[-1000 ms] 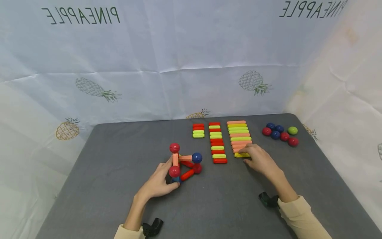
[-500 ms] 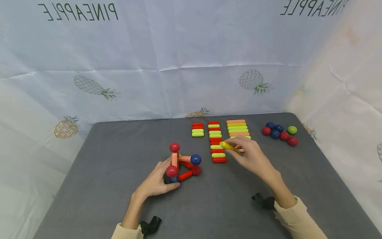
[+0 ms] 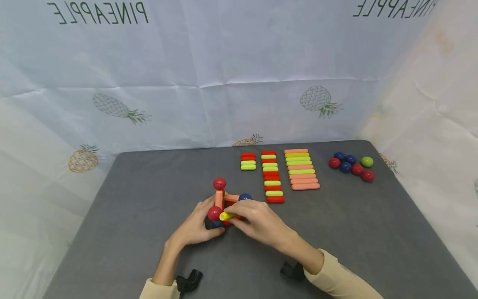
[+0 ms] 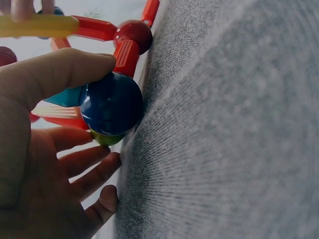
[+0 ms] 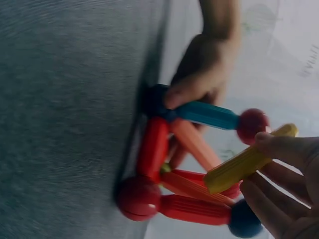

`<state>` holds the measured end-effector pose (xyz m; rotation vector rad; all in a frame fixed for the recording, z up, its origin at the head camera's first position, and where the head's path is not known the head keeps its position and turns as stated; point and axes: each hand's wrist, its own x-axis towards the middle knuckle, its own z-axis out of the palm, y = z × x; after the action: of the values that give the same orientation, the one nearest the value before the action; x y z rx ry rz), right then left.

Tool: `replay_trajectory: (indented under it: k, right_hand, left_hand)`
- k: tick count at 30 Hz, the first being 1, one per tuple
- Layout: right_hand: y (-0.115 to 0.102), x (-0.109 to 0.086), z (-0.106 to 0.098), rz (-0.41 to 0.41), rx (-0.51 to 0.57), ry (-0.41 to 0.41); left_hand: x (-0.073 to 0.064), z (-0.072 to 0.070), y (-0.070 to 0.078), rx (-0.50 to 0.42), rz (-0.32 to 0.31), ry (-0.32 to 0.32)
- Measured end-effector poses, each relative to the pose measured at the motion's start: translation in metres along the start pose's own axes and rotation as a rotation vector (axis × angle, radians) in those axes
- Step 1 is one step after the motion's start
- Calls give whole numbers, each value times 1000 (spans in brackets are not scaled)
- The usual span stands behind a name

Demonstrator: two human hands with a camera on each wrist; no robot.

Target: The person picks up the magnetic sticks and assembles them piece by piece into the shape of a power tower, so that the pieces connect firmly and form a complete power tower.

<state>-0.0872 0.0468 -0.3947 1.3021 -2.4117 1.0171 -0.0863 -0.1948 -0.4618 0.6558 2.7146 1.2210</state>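
My left hand (image 3: 194, 226) steadies a ball-and-rod frame of a magnetic building set at its lower near corner. In the left wrist view, its thumb lies against a dark blue ball (image 4: 112, 104) on the table, with fingers spread behind. From that ball a teal rod (image 5: 207, 114) runs up to a red ball (image 5: 253, 126). My right hand (image 3: 261, 220) pinches a yellow rod (image 5: 244, 164) between thumb and fingers. One end of the rod is right at the upper red ball. In the head view, this hand hides part of the frame's right side.
Behind the frame lie a short column of red and lime rods (image 3: 248, 162), a longer red and lime column (image 3: 271, 176), and a column of longer peach, yellow and lime rods (image 3: 301, 168). Loose red, blue and green balls (image 3: 351, 165) sit at the back right of the grey table (image 3: 149, 182).
My right hand has picked the yellow rod from the near end of the long-rod column and carried it left to the frame. My left hand has stayed at the frame.
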Motion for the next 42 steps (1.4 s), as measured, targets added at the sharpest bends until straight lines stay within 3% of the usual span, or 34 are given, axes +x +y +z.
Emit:
replay_trajectory:
  k: [4, 12, 17, 19, 25, 30, 33, 38, 40, 42]
  right_hand:
    - [1, 0, 8, 36, -87, -28]
    - [0, -1, 18, 73, -213, -6]
    - [2, -1, 25, 87, -261, -13]
    - [2, -1, 27, 85, -289, -11]
    - [1, 0, 30, 91, -366, -19]
    - [2, 1, 32, 93, -386, -19]
    - [1, 1, 24, 80, -319, 34]
    - [17, 13, -17, 67, -109, 255]
    - [33, 24, -35, 143, -81, 284]
    - [54, 36, -46, 260, -124, 235]
  left_hand:
    - [0, 0, 1, -5, -5, 0]
    - [0, 0, 0, -25, -17, -1]
    - [-2, -10, 7, 11, -9, -9]
    - [-4, -17, 12, 42, 3, 26]
    - [-14, -39, 32, 54, 83, 214]
    - [-17, -44, 38, 22, 114, 217]
    - [-16, -43, 35, 4, 72, 175]
    - [-9, -29, 27, 37, -82, 79]
    - [-5, -22, 25, 66, -128, 63]
    - [-3, -16, 22, 93, -152, 55]
